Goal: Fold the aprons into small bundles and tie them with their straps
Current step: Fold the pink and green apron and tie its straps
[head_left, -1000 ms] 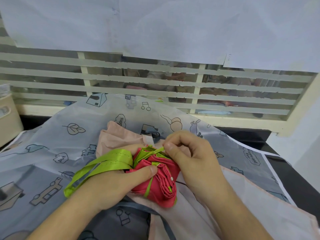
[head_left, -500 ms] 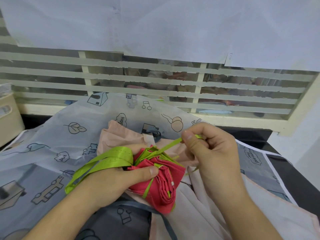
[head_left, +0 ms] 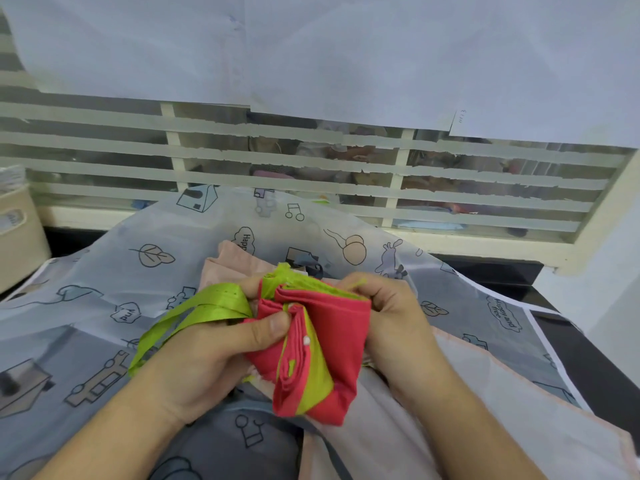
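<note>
both hands clamped on red bundle [head_left: 322, 348], left hand [head_left: 207, 355] and right hand [head_left: 391, 323] flanking; long axis toward body, green strap [head_left: 207, 306] trailing left.

Both bare forearms are brought in from the lower edge of the head view and are angled toward each other, so that the hands meet near the centre. The left hand [head_left: 204, 358] is turned with its thumb [head_left: 266, 329] uppermost; the thumb is pressed flat against the folded red fabric bundle with green lining [head_left: 322, 355], and its fingers are curled out of sight behind. The right hand [head_left: 398, 323] is closed on the bundle's upper right edge, knuckles up, fingers curled inward. Both wrists are held nearly straight
</note>
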A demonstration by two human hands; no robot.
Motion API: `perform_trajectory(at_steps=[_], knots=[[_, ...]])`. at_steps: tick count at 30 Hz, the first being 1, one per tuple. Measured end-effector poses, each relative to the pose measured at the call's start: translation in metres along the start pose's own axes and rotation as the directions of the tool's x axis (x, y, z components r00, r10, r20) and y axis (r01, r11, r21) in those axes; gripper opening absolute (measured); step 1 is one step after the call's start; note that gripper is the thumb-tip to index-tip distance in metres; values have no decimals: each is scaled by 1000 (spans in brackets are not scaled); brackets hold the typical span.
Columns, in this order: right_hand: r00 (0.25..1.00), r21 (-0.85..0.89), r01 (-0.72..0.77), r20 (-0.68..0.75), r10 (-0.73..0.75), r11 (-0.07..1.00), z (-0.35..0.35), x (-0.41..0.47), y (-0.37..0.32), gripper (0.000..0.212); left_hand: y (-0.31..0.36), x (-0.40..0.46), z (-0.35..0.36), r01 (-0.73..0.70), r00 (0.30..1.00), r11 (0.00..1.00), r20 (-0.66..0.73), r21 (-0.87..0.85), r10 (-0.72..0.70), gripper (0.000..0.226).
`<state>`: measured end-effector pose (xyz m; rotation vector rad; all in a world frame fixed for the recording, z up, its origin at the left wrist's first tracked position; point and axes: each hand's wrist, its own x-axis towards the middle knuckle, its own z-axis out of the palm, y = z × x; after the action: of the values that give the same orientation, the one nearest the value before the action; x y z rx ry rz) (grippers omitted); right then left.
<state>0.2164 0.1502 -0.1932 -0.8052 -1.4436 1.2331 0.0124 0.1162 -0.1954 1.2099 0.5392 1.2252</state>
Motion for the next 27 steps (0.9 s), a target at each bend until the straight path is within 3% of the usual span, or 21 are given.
perform_trajectory(at_steps=[3,7,11,15,20,24,27], knots=[[992,-120,60,118,-45,991,4,1,9,39,4,4,4,-49,997,993,-70,-112,41,58],[981,-163,101,183,-70,981,7,3,10,31,8,11,14,-158,963,983,-234,-92,133,16],[976,-258,108,211,-54,960,9,1,7,43,8,15,20,-161,929,979,-354,-121,109,29],[983,-358,65,185,3,931,13,0,11,35,8,17,22,-159,902,983,-419,-90,108,29],[982,-331,36,186,28,943,13,-1,6,57,11,15,19,-132,907,990,-410,-48,101,26],[993,-278,7,119,27,961,10,2,11,26,12,12,12,-122,902,992,-419,-16,105,20],[995,-159,-48,74,60,986,4,4,12,27,13,12,17,-127,901,991,-422,-31,103,28]])
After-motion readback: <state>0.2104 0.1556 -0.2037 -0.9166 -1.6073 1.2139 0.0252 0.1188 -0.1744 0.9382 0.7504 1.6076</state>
